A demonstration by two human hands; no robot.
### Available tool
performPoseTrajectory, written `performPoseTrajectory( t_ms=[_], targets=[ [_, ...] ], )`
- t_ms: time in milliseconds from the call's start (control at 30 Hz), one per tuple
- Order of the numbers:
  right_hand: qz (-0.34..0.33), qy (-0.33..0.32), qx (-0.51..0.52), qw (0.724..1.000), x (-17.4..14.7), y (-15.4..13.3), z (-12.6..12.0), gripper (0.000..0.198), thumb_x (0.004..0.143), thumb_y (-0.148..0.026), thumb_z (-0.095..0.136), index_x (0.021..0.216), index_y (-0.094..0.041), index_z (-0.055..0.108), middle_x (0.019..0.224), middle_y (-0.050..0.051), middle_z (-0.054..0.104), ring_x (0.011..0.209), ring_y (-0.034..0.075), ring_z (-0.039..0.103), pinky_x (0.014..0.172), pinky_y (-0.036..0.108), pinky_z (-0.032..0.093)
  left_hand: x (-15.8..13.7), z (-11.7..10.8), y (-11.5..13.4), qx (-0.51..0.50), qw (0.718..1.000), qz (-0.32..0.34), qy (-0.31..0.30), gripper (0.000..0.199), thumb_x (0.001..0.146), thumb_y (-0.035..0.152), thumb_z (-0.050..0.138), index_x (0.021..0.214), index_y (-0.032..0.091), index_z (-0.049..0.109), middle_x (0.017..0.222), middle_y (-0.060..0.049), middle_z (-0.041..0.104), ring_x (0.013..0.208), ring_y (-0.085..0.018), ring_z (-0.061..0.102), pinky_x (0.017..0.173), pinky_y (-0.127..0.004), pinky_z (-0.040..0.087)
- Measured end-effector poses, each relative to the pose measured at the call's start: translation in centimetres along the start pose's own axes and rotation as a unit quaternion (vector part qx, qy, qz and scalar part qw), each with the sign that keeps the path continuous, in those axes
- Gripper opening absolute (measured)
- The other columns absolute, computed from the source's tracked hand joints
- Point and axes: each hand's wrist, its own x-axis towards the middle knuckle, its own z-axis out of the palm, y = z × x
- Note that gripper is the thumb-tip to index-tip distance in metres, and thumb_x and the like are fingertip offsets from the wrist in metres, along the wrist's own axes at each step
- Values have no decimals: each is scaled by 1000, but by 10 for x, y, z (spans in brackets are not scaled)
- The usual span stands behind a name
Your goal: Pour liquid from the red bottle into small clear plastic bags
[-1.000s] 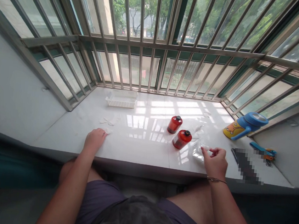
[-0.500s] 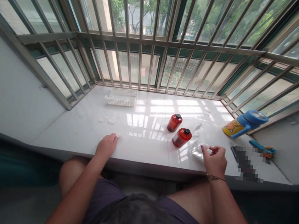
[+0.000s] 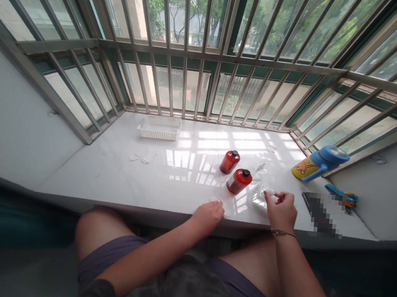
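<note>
My left hand point(image 3: 208, 215) is closed near the front edge of the white counter point(image 3: 165, 192), fingertips down. Whatever it holds is too small or hidden to make out, though a pale bit shows by its fingers. My right hand point(image 3: 282, 210) pinches a clear plastic bag point(image 3: 259, 200) that lies on the counter. Just left of the bag stand two red translucent bottles with black caps, a nearer bottle point(image 3: 239, 181) and a farther bottle point(image 3: 230, 162). Another crumpled clear wrapper point(image 3: 260, 168) lies behind the bag.
A white mesh basket point(image 3: 158, 129) sits at the back left. Thin pale pieces point(image 3: 144, 160) lie in front of it. On the right are a blue-and-yellow mug point(image 3: 319, 163), a blue-and-orange tool point(image 3: 343, 196) and a blurred dark flat object point(image 3: 319, 213). Metal bars point(image 3: 208, 57) close off the window.
My left hand has swept right along the counter's front edge, from the left side to below the red bottles. My right hand keeps its pinch in nearly the same place.
</note>
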Motion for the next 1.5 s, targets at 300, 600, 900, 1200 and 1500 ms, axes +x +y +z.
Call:
performPoseTrajectory(
  t_ms=[300,600,900,1200,1500],
  targets=[
    [-9,-3,-4,1000,0,-2,-1,53,81,-73,70,97,-27,49,74,-4,53,67,22,53,69,34,36,29,2,0,-66,997,-11,-32,17,96,8,65,106,18,72,133,-17,78,123,-30,76,108,-43,61],
    [0,1,9,1000,0,0,1,51,80,-69,73,96,-27,50,75,-4,54,67,21,54,69,34,37,-18,-48,-32,-285,911,-292,63,32,105,49,58,101,19,68,87,-5,81,78,-19,78,74,-29,62],
    [-6,4,4,1000,-1,-1,0,50,81,-70,72,95,-27,49,74,-4,53,68,22,53,69,34,37,-47,-120,-120,-116,894,-401,162,31,97,35,68,121,16,70,126,-19,76,123,-35,71,115,-54,53],
    [-1,4,4,1000,-1,-3,-1,50,79,-68,74,95,-27,50,73,-4,53,65,21,53,68,34,37,-55,-78,-104,53,983,-172,30,34,102,19,54,130,15,73,151,-18,69,143,-31,64,127,-51,47],
    [-11,5,-2,1000,-1,-1,1,50,82,-70,71,95,-27,50,74,-4,52,66,21,52,68,34,36,-13,-14,-18,105,990,22,-88,54,112,41,46,158,13,52,171,-19,48,159,-31,47,129,-54,37]
  ],
)
